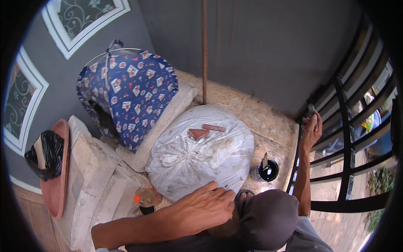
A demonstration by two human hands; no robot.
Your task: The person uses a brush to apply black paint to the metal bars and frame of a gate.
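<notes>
- While the right hand [311, 130] reaches up to the black metal railing [345, 126], its fingers are pinched round a small paintbrush [311, 108], whose tip meets the top of the rail near the grey wall [260, 46].
- Left hand [205, 206] lies flat and released on the person's bent knee, grasping nothing; just beyond it sits the big white knotted sack [201, 151].
- Paint tin [267, 170], open and filled with black paint, stands on the tiled ledge [268, 122] close to its railing-side edge, between the sack and the bars; a stick leans in it.
- By my judgement the brush is light and stiff in the handle, soft at the bristles, and likely slick with wet paint, so a hold well back on the handle suits it.
- As for the tin, it looks small but liquid-heavy and easy to tip; taking it round the wall with a steady grip, not by the stick, seems safest.
- Two reddish brick pieces [205, 131] rest on top of the sack.
- A patterned blue mesh cover [130, 92] leans at the ledge's far-left corner.
- Nearer the left edge are pale stone blocks [92, 168], a plastic bottle with an orange cap [147, 196], and a terracotta dish [56, 168] carrying a black bag [48, 153].
</notes>
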